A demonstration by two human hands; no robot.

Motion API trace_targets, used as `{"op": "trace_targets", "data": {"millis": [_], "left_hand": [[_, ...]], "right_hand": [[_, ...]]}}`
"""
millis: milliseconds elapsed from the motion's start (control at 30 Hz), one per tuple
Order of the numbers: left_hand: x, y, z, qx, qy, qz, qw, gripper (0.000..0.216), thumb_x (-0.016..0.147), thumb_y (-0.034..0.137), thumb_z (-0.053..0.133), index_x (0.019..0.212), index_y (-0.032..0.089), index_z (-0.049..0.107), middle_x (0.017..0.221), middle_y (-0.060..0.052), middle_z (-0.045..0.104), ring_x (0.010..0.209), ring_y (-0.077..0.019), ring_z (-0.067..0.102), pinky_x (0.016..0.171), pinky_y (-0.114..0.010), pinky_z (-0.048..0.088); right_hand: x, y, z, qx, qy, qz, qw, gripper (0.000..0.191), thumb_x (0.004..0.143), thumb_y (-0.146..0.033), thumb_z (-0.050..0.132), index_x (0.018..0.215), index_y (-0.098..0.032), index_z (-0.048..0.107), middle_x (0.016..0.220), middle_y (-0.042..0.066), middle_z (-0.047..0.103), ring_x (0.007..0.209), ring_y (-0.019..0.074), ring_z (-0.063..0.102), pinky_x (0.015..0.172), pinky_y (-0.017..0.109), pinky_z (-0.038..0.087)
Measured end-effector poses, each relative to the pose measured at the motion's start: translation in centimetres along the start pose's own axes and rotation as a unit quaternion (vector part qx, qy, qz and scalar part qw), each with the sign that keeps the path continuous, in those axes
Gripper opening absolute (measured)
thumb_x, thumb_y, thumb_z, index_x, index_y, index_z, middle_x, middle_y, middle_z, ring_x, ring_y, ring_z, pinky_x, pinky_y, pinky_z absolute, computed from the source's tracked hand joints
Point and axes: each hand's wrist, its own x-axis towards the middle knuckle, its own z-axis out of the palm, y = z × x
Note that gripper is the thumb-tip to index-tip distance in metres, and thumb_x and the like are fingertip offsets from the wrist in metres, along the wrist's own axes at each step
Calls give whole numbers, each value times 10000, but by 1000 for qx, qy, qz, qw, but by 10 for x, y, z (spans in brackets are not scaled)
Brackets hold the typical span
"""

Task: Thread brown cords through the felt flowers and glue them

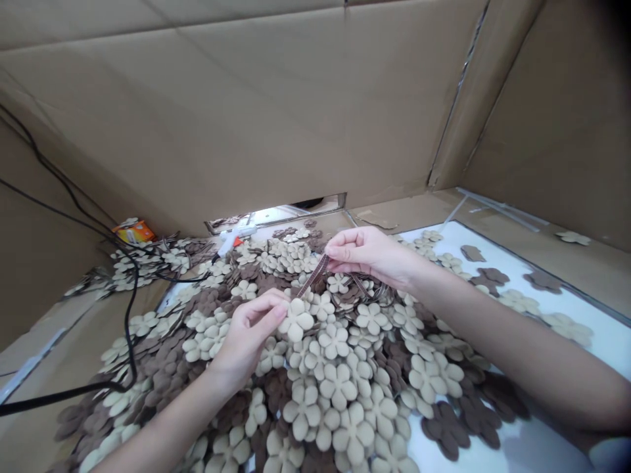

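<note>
My left hand (256,323) pinches a cream felt flower (296,320) between thumb and fingertips, just above the heap. From that flower a narrow brown ribbon (314,277) with pale stitching runs up to the right. My right hand (362,255) has its fingers closed on the ribbon's upper part, and more of it hangs below the palm. Under both hands spreads a thick pile of cream flowers (340,386) and dark brown flowers (446,430). Whether the ribbon is fixed to the held flower I cannot tell.
A white glue gun (231,242) with a red-orange part lies behind the pile. Black cables (132,315) hang along the left. An orange packet (135,231) sits at the back left. Tall cardboard walls (276,112) enclose the space, with a slot low in the back one.
</note>
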Motion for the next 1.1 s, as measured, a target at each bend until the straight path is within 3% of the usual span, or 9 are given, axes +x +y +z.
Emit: {"op": "trace_targets", "data": {"millis": [167,400,500,633,833,1100], "left_hand": [[1,-1,1,-31,22,-43,998,212,769,366,675,712,163,660,735,-3,566,631,-106,494,524,-181,418],[4,-2,1,-52,7,-77,996,201,817,345,629,752,155,640,669,17,576,580,-102,508,522,-200,445],[5,-3,0,-66,23,-79,994,192,821,349,624,816,158,646,685,14,608,589,-104,543,547,-203,471],[6,-4,-1,-85,48,-83,992,178,799,330,655,873,168,642,737,7,661,623,-110,618,586,-200,509],[6,-1,0,-108,37,-108,988,147,797,302,666,825,163,626,772,2,689,691,-121,681,603,-179,544],[7,0,1,-109,23,-135,985,174,791,310,673,812,151,606,737,-26,706,721,-162,710,578,-183,565]], "right_hand": [[0,1,-1,-53,-7,-9,999,165,675,-264,778,744,-154,675,743,8,702,707,74,649,747,203,530],[-1,3,-3,-108,-33,-35,993,187,665,-278,779,714,-156,645,837,33,706,819,116,630,761,233,476],[-2,1,-5,-68,-42,4,997,149,664,-239,773,695,-158,652,816,12,691,743,84,599,704,198,454],[-2,-2,-6,27,-62,83,994,109,641,-167,768,676,-148,667,639,-35,599,548,40,479,526,160,387],[-1,3,-2,149,-71,173,971,67,654,-114,731,682,-120,670,617,-19,569,524,42,445,456,138,372],[2,18,4,167,-78,229,956,114,656,-113,750,738,-118,670,572,-46,521,473,27,406,414,120,360]]}}
